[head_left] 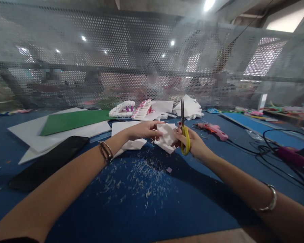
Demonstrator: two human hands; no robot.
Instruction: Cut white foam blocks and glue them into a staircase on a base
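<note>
Between my two hands is a small white piece of foam or paper [167,134], its material hard to make out. My left hand [147,130] pinches its left edge between thumb and fingers. Around yellow-handled scissors [185,140] my right hand [191,141] is closed, the blades together and pointing up; its thumb and fingertips also touch the white piece's right side. Larger white cut sheets [121,127] lie beneath and behind the hands. White shavings [142,179] and a small pale scrap [169,169] are scattered on the blue tabletop [111,219] in front.
At left lie a green sheet [73,122] on white sheets and a black case [49,163]. Behind stand white-and-pink stepped models [143,109] and crumpled white paper [188,107]. A pink glue gun [215,131], cables and a purple tool [294,158] occupy the right. Perforated metal screens [142,50] rise behind.
</note>
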